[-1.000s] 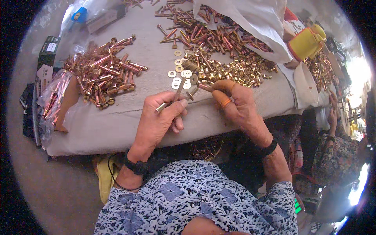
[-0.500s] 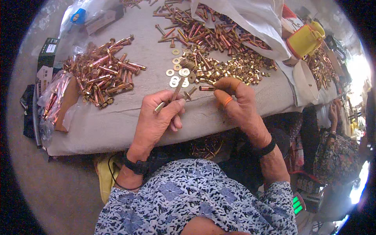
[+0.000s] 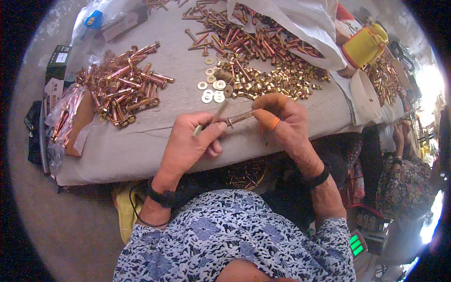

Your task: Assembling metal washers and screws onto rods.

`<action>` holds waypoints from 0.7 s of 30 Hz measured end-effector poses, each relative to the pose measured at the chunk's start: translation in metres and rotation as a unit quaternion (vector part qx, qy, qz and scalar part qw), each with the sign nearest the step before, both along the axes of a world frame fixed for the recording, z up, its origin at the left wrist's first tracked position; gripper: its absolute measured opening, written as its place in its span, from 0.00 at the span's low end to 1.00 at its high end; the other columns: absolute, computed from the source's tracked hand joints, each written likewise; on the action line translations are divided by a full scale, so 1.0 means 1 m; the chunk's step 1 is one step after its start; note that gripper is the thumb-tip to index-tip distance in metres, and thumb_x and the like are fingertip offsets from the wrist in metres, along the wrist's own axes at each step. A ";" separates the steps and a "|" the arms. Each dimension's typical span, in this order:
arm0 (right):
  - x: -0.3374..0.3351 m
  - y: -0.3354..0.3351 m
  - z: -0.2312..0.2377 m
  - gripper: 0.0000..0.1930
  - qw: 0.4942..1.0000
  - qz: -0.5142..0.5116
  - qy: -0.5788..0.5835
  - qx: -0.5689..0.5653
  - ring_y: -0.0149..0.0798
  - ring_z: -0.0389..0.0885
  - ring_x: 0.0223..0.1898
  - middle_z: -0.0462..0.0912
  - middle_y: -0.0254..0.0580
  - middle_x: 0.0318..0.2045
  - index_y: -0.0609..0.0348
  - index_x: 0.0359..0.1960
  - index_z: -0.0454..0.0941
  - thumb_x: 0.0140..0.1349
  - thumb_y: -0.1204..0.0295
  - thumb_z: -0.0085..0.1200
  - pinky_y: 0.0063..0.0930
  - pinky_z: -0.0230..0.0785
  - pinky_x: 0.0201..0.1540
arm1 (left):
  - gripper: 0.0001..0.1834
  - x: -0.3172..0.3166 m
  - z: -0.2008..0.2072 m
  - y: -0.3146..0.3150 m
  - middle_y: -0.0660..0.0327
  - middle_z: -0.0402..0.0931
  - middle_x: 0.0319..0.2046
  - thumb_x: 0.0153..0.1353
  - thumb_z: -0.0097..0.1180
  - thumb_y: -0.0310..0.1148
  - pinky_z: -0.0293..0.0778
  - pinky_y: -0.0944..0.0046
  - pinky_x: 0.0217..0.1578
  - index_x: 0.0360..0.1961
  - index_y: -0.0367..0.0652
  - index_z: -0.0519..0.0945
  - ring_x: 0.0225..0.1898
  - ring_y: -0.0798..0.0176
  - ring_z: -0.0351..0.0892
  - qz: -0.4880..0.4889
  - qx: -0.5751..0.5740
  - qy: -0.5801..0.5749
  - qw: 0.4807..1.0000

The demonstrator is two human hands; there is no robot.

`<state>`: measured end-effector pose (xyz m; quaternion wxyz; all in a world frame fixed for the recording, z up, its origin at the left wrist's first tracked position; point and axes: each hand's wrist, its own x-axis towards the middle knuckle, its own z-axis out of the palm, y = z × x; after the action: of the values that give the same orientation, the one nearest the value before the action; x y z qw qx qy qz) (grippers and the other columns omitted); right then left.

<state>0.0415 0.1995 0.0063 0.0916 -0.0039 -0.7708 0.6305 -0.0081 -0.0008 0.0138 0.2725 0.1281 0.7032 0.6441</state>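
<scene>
Left hand point(image 3: 188, 141), one: thumb and fingers pinching a slender metal rod point(image 3: 219, 113) that juts up and away, plus a fastener with one washer-like collar point(image 3: 229, 122); whether the pale end below the thumb belongs to the rod, I cannot tell. Right hand point(image 3: 287, 117), one: thumb and forefinger, in two orange finger covers point(image 3: 267, 120), pinching the outer end of a narrow metal piece point(image 3: 243, 115). This lies between the hands, over the near edge of the cloth-covered counter point(image 3: 141, 157), its inner end at the collar, seemingly held at both ends for steadiness. Just beyond: flat washers point(image 3: 202, 85), roughly ten loose, overlaps making the count uncertain, with one leaning row point(image 3: 222, 75), probably laid out for easy picking. Left: one heap of bolts point(image 3: 124, 89), dozens, likely set aside to stay separate. Behind the washers, to the right: one spread of short gold-coloured fittings point(image 3: 277, 80), too many to count. Farther: one bolt pile point(image 3: 263, 40), uncounted, partly under one white sack point(image 3: 305, 23); beside that, one yellow container point(image 3: 362, 49).
</scene>
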 end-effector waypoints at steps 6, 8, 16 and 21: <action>-0.004 -0.023 -0.006 0.10 0.991 0.025 0.062 0.112 0.32 0.74 0.23 0.77 0.41 0.21 0.63 0.29 0.76 0.55 0.66 0.56 0.25 0.67 0.26 | 0.08 0.003 -0.007 0.008 0.64 0.74 0.18 0.58 0.53 0.30 0.68 0.77 0.16 0.33 0.35 0.77 0.18 0.75 0.73 0.024 0.095 -0.039 0.994; -0.007 -0.023 -0.006 0.11 0.985 0.033 0.096 0.140 0.36 0.75 0.22 0.77 0.44 0.21 0.63 0.28 0.76 0.56 0.66 0.55 0.26 0.67 0.25 | 0.08 0.001 -0.002 0.000 0.64 0.73 0.17 0.58 0.52 0.30 0.67 0.77 0.15 0.32 0.35 0.77 0.17 0.75 0.72 -0.031 0.059 -0.027 0.997; -0.014 -0.010 -0.007 0.11 0.975 -0.084 0.079 0.191 0.44 0.78 0.25 0.78 0.48 0.23 0.62 0.28 0.77 0.56 0.66 0.52 0.33 0.69 0.27 | 0.08 0.000 0.000 0.000 0.67 0.70 0.13 0.58 0.53 0.31 0.63 0.76 0.13 0.30 0.36 0.77 0.13 0.76 0.67 -0.029 0.023 -0.035 0.999; -0.036 -0.004 -0.015 0.08 0.868 -0.078 0.097 0.481 0.48 0.78 0.29 0.78 0.49 0.27 0.60 0.32 0.76 0.54 0.69 0.54 0.38 0.68 0.31 | 0.06 -0.002 -0.001 0.001 0.65 0.72 0.17 0.57 0.53 0.28 0.65 0.77 0.12 0.32 0.35 0.76 0.13 0.77 0.69 -0.012 0.049 -0.049 0.998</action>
<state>0.0055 0.1952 -0.0084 0.2051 0.0413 -0.9630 0.1700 -0.0104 0.0003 0.0132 0.3079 0.1184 0.6553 0.6795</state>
